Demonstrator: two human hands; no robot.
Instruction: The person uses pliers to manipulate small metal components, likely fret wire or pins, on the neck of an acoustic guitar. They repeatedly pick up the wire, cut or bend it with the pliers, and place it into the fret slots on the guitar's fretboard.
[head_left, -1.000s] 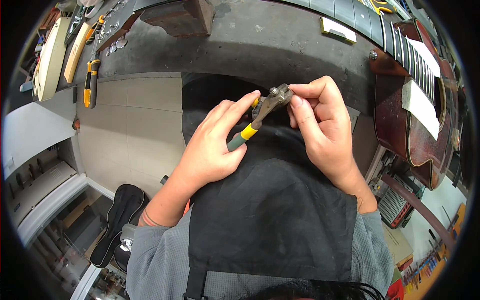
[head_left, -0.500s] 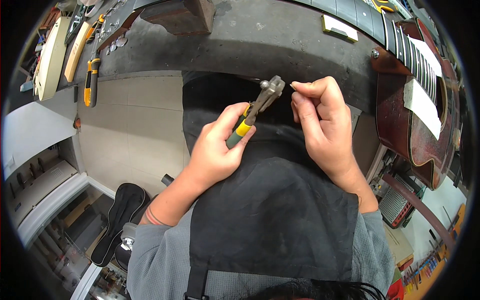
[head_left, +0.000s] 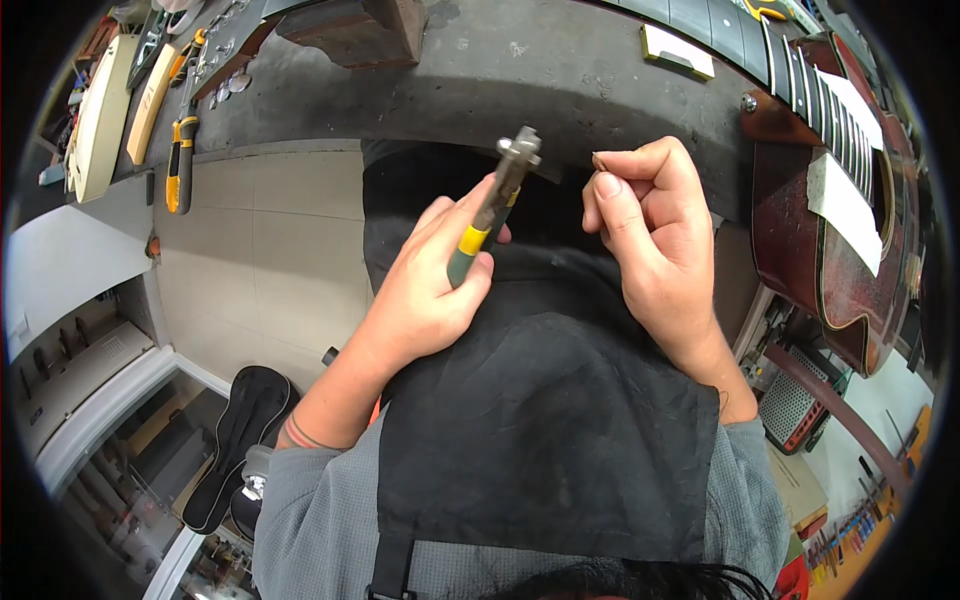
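My left hand [head_left: 428, 270] is closed around the green and yellow handles of a pair of pliers [head_left: 505, 185]. Their metal head points up and away from me, above the black apron [head_left: 550, 420] on my lap. To the right of that head, and apart from it, my right hand [head_left: 665, 225] is held in a pinch. A tiny sliver [head_left: 597, 160] shows at the tip of its forefinger, too small to name. The other fingers of this hand are curled in.
Beyond my hands runs a dark workbench [head_left: 480, 95]. A dark red guitar [head_left: 800, 220] with white paper taped on it lies at the right, its fretted neck [head_left: 700, 25] reaching across the back. Yellow-handled pliers [head_left: 180, 165] hang over the bench edge at left, beside a cream guitar body [head_left: 103, 120].
The pliers have turned more upright and shifted slightly left and away from me with my left hand. My right hand has moved a little right, opening the distance between the two.
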